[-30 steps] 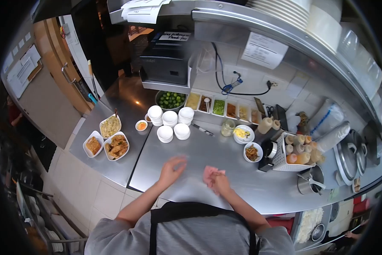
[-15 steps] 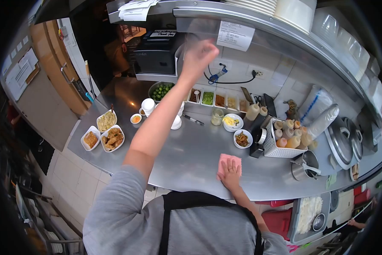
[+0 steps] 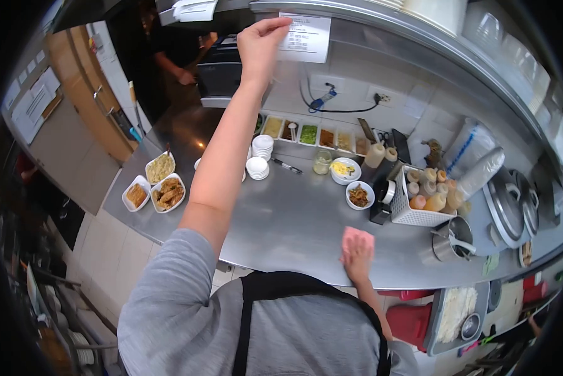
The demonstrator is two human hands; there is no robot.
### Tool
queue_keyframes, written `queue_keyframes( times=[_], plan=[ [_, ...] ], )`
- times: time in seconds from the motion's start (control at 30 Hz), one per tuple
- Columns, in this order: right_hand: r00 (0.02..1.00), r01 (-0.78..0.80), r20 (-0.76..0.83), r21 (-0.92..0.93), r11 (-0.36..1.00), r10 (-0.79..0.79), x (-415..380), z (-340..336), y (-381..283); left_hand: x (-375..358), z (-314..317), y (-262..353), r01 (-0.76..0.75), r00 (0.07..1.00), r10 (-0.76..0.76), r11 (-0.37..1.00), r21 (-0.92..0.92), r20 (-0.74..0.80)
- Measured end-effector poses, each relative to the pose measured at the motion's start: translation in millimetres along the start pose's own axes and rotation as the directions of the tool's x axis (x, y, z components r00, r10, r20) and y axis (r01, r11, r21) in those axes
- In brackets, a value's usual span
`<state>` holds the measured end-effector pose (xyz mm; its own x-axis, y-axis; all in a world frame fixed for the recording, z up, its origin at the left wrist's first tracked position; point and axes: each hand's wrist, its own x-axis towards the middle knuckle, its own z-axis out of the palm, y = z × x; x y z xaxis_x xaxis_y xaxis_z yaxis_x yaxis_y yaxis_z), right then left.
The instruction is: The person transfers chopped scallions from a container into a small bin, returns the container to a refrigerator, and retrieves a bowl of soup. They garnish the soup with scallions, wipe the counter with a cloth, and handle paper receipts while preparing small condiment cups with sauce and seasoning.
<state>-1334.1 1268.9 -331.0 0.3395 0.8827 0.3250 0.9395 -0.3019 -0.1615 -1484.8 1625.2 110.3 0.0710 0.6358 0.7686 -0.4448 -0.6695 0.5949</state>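
My left hand (image 3: 261, 50) is raised to the shelf edge, thumb and fingertips pinched at the upper left corner of a printed paper slip (image 3: 304, 39). The slip hangs flat with its print facing me. Down on the steel counter, my right hand (image 3: 357, 260) holds a bunched pink cloth (image 3: 356, 239), its fingers partly hidden in the folds. Beyond that hand stand a white bowl of browned food (image 3: 359, 196) and a bowl with yellow pieces (image 3: 344, 169).
Three dishes of food, one with fried pieces (image 3: 168, 193), sit at the left. Stacked white cups (image 3: 257, 167), a marker (image 3: 287, 165) and condiment trays (image 3: 308, 133) line the back. A basket of squeeze bottles (image 3: 416, 215) and a metal pot (image 3: 447, 243) stand right. Someone (image 3: 180, 72) is behind the printer.
My left hand has moved up and left and now pinches the slip, which has shifted left. My right hand has slid slightly right with the cloth, now more bunched. A person appears at the back.
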Motion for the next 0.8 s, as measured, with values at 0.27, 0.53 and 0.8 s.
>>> queue_keyframes(
  times=[0.27, 0.53, 0.8],
  plan=[
    [0.852, -0.429, -0.493, -0.471, 0.771, 0.173, -30.0, -38.0, 85.2, -2.2, -32.7, 22.3, -0.24, 0.969, 0.248, 0.94, 0.244, -0.004],
    [0.826, 0.486, -0.243, -0.148, 0.861, -0.508, 32.1, 55.1, -56.6, -235.4, -173.7, 25.9, 0.184, 0.932, -0.351, 0.675, 0.714, 0.092],
    [0.629, 0.761, 0.059, 0.16, 0.629, -0.775, 150.5, 91.3, -240.2, -487.6, -229.4, 96.4, 0.713, 0.562, -0.732, 0.192, 0.675, -0.386]
  ],
)
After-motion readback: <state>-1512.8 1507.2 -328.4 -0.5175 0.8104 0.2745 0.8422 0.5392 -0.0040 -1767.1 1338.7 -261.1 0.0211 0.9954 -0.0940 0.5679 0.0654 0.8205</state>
